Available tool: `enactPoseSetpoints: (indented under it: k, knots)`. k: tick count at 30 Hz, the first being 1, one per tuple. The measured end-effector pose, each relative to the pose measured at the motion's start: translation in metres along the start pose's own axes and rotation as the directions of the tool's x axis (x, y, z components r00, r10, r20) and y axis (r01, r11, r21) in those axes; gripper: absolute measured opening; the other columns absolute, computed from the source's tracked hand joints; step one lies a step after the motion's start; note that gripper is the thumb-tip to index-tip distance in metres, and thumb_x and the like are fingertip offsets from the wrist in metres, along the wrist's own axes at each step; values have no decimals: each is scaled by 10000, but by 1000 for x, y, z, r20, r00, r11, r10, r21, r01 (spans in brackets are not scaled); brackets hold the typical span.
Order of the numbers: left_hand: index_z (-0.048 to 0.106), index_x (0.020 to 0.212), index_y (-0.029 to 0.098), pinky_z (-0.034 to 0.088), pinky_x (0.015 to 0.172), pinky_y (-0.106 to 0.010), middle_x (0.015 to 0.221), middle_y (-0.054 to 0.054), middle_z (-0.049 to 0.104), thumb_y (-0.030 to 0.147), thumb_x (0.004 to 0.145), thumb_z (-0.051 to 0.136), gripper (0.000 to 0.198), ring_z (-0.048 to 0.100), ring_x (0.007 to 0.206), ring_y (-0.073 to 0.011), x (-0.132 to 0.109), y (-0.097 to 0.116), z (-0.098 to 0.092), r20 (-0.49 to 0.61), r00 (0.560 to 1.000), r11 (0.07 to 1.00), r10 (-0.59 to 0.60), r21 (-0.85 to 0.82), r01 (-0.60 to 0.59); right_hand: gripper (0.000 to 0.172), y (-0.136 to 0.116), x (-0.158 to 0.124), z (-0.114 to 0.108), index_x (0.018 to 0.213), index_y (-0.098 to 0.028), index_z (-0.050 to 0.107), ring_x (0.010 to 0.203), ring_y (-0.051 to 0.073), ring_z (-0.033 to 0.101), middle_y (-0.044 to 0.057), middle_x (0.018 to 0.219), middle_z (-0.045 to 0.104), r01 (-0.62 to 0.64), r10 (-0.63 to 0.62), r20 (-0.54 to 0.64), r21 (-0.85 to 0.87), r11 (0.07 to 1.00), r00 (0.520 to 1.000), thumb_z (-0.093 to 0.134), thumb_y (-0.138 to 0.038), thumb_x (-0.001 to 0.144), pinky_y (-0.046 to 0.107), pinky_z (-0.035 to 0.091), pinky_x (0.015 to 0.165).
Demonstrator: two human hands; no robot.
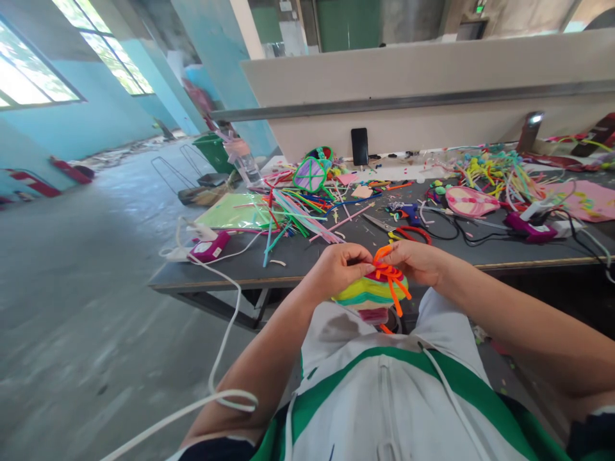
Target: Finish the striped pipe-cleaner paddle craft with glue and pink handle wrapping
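Just in front of the table edge, above my lap, both hands work at a bundle of orange pipe cleaners (394,291). My left hand (342,272) is closed, thumb and forefinger pinching the orange strands from the left. From the other side my right hand (416,261) pinches an orange loop between thumb and fingers. Beneath them is a striped yellow, teal and pink craft piece (358,291), partly covered by my hands. Its lower part hangs over my lap, with a pink section below.
Loose pipe cleaners (307,214), orange-handled scissors (408,234) and a blue glue gun (408,212) lie on the dark table (230,266). A phone (359,146) leans at the back. White cable (235,314) hangs off the left edge near my left arm.
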State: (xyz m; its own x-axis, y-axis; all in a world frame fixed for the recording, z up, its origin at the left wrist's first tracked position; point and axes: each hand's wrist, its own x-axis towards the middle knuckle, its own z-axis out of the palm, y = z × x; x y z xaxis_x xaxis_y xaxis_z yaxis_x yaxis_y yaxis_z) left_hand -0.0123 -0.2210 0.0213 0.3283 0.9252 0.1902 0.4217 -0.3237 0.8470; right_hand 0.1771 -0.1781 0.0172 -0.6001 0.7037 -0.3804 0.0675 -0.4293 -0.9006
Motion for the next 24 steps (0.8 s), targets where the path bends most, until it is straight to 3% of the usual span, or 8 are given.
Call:
enactPoseSetpoints:
  k: [4, 7, 10, 11, 13, 15, 19, 24]
  knots:
    - [655, 738, 112, 370, 556, -205, 635, 0, 571, 270, 714, 658, 160, 483, 595, -94, 3, -7, -1, -46, 997, 996, -63, -61, 60, 173, -1, -8, 1, 697, -172, 674, 657, 147, 588, 17, 694, 666, 122, -185, -122, -397, 909, 975, 641, -339, 722, 250, 433, 617]
    - [653, 721, 112, 363, 553, -201, 618, 10, 572, 246, 688, 673, 140, 479, 579, -85, 5, -13, -2, -42, 996, 986, -77, -149, 70, 325, -1, -12, 3, 662, -181, 644, 691, 181, 580, 29, 687, 642, 218, -354, -13, -765, 606, 935, 527, -439, 823, 283, 420, 641]
    - [657, 730, 114, 377, 560, -204, 637, 7, 593, 255, 668, 697, 160, 498, 583, -88, 6, -18, -3, -29, 996, 971, -88, -226, 79, 272, 0, -16, 5, 815, -185, 647, 812, 219, 600, 64, 859, 670, 260, -470, 67, -896, 359, 880, 475, -391, 863, 320, 434, 710]
    - [658, 735, 113, 381, 557, -207, 639, 4, 598, 265, 665, 699, 173, 503, 580, -89, 6, -19, -3, -32, 994, 966, -103, -241, 92, 237, 1, -18, 6, 924, -184, 637, 894, 233, 596, 84, 985, 667, 255, -552, 41, -914, 315, 833, 490, -356, 856, 337, 437, 753]
    - [660, 743, 110, 377, 543, -209, 632, 1, 600, 279, 665, 693, 190, 500, 567, -89, 7, -21, -3, -45, 990, 963, -130, -242, 116, 280, 3, -23, 10, 1080, -180, 582, 1050, 261, 544, 113, 1173, 611, 212, -745, -5, -957, 197, 667, 540, -304, 832, 382, 410, 851]
    - [664, 738, 106, 365, 529, -206, 622, 1, 597, 281, 668, 681, 189, 489, 555, -86, 9, -22, -3, -70, 988, 970, -138, -209, 121, 223, 4, -28, 17, 1041, -184, 580, 1069, 272, 506, 108, 1116, 625, 143, -829, 80, -990, 0, 553, 549, -276, 841, 422, 359, 905]
    - [669, 718, 97, 366, 534, -205, 616, -1, 601, 246, 666, 654, 158, 489, 557, -85, 11, -22, -1, -99, 986, 978, -133, -174, 115, 92, 4, -32, 37, 833, -190, 583, 874, 236, 501, 57, 804, 625, 79, -702, 319, -933, -352, 637, 500, -158, 854, 456, 287, 924]
    - [672, 728, 97, 376, 548, -201, 613, 8, 600, 217, 654, 644, 144, 498, 559, -82, 10, -23, -2, -62, 990, 965, -127, -240, 109, 149, 4, -22, 45, 828, -174, 572, 777, 211, 485, 40, 746, 594, 0, -687, 384, -873, -488, 617, 464, -71, 833, 493, 213, 961]
